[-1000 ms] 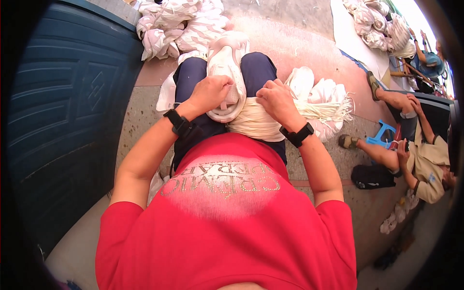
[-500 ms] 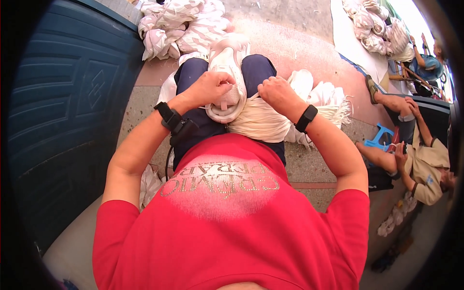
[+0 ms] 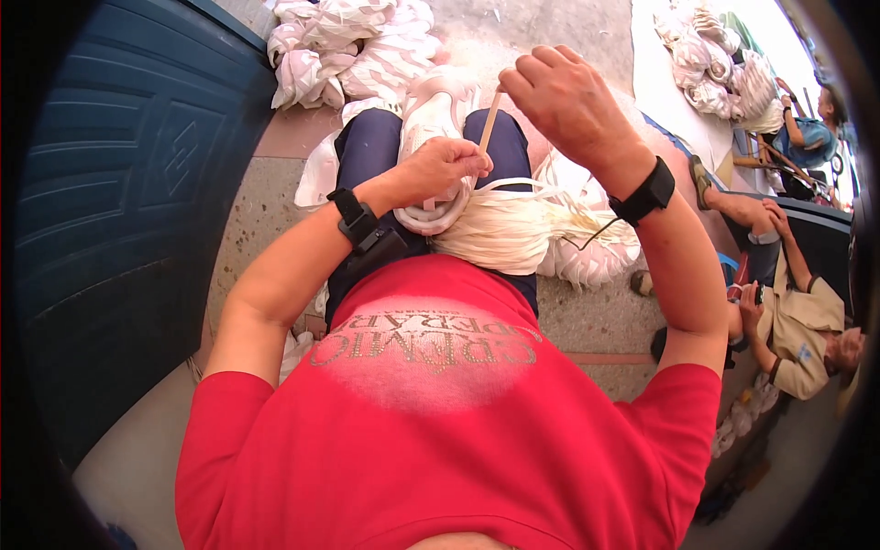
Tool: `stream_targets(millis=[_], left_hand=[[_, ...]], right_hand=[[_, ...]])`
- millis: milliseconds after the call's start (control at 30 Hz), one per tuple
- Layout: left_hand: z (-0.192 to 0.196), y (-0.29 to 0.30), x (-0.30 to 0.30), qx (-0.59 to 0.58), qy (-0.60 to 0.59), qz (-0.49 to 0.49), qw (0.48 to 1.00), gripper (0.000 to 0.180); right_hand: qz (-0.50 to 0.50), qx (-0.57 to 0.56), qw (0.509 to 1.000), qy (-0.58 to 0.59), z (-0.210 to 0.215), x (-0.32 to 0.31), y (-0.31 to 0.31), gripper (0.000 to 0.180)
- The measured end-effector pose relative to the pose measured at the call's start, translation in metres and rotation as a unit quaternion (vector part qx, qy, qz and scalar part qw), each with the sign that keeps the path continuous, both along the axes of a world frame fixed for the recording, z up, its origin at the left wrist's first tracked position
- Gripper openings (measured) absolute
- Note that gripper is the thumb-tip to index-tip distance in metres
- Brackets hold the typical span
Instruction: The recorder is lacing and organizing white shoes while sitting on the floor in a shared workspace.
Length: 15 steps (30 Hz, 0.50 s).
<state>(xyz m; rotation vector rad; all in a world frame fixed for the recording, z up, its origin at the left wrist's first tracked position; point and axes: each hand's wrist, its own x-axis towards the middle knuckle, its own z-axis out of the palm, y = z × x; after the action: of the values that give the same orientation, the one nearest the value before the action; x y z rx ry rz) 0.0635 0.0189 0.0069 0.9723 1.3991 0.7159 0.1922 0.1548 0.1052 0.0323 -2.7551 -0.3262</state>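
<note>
A pale pink and white sneaker [image 3: 438, 103] is held between my knees, its heel end toward me. My left hand [image 3: 442, 169] is closed in a pinch over the shoe, gripping the lower end of a cream shoelace [image 3: 491, 119]. Raised higher and to the right, my right hand [image 3: 573, 103] is closed on the upper end, so the lace runs taut between them. A thick bundle of cream shoelaces [image 3: 490, 231] lies across my right thigh, with several strands looping off to its right. My left hand hides part of the shoe.
Bundled pale shoes [image 3: 353, 50] are heaped on the floor ahead to the left; another pile [image 3: 720, 69] lies far right. A dark blue panelled door [image 3: 137, 211] stands close on my left. One person [image 3: 802, 307] sits at right, another [image 3: 807, 139] farther off.
My right hand has risen up and away from the lace bundle, drawing one shoelace out. My left hand has shifted right and now pinches that lace.
</note>
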Motion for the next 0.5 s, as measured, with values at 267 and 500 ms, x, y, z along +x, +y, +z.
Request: stream_targets(millis=[267, 500], left_hand=[[0.039, -0.018, -0.007, 0.056, -0.044, -0.009, 0.997, 0.020], [0.088, -0.005, -0.022, 0.130, -0.104, -0.055, 0.985, 0.024]], right_hand=[[-0.079, -0.121, 0.989, -0.020, -0.013, 0.041, 0.011, 0.007], [-0.157, -0.096, 0.969, 0.164, 0.021, 0.075, 0.031, 0.006]])
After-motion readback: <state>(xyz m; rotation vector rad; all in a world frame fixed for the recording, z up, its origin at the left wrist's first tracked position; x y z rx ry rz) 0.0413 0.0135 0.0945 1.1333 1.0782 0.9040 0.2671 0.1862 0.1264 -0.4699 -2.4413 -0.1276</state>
